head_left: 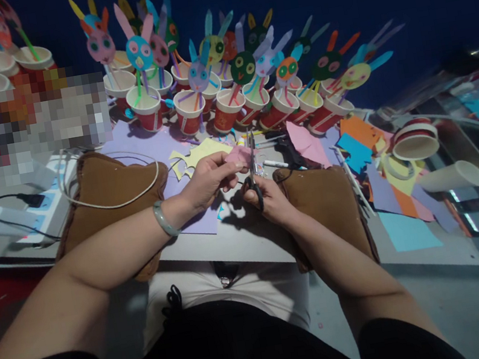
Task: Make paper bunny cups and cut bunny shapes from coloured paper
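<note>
My left hand [207, 182], with a bangle at the wrist, pinches a small piece of pink paper [239, 156] above the table's front half. My right hand [273, 198] is wrapped round the black handles of a pair of scissors [254, 162]. The blades point away from me, beside the right edge of the pink paper. Whether they touch the paper is hard to tell. Under and behind my left hand lie a yellow paper with cut-out edges [209, 148] and a large purple sheet [203, 219].
Brown cushions [106, 189] [329, 204] lie on both sides of my hands. Red-and-white cups [187, 115] with paper rabbit heads stand along the back. A power strip [57, 201] with cables is at the left. Coloured paper [408, 228] and a white cup [459, 174] are at the right.
</note>
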`<state>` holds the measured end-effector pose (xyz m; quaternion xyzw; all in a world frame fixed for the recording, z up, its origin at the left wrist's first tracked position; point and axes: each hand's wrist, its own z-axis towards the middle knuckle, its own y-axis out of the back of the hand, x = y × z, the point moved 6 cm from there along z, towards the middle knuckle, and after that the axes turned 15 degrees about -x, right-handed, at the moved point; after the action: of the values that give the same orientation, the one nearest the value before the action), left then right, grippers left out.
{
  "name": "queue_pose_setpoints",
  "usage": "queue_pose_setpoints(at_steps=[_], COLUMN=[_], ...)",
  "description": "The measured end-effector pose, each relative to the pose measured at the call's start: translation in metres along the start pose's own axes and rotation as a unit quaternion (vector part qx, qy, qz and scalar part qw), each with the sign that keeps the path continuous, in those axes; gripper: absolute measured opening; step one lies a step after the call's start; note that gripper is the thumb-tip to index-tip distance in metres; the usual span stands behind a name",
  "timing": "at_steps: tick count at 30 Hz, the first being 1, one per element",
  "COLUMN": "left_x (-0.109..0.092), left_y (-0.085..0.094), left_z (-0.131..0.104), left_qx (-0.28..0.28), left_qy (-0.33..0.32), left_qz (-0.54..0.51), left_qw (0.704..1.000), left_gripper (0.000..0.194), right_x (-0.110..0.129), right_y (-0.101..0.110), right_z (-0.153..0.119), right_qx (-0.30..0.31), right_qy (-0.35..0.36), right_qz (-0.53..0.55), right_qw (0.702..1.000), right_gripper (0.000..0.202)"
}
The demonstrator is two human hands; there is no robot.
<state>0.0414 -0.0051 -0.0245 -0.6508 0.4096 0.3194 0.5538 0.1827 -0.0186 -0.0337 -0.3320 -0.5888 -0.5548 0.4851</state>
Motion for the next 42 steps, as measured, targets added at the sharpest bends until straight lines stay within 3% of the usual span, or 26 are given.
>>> queue_pose_setpoints(at_steps=[22,42], left_x=[-0.0075,-0.0056], left_y=[-0.0007,0.0047], left_z=[0.0012,0.0052], left_qx=[-0.006,-0.017], left_qy=[-0.037,-0.051], left_qz=[0.021,0.024], left_qw=[0.999,0.998], left_gripper=[0.040,0.028], right_x=[0.0005,0.0027], right_y=[-0.0012,-0.0016], right_z=[0.0002,-0.0003], right_qx=[0.008,0.012], right_qy=[-0.013,-0.020], right_qz=[-0.006,-0.006], right_qw=[1.000,1.000], right_gripper=[0.065,0.067])
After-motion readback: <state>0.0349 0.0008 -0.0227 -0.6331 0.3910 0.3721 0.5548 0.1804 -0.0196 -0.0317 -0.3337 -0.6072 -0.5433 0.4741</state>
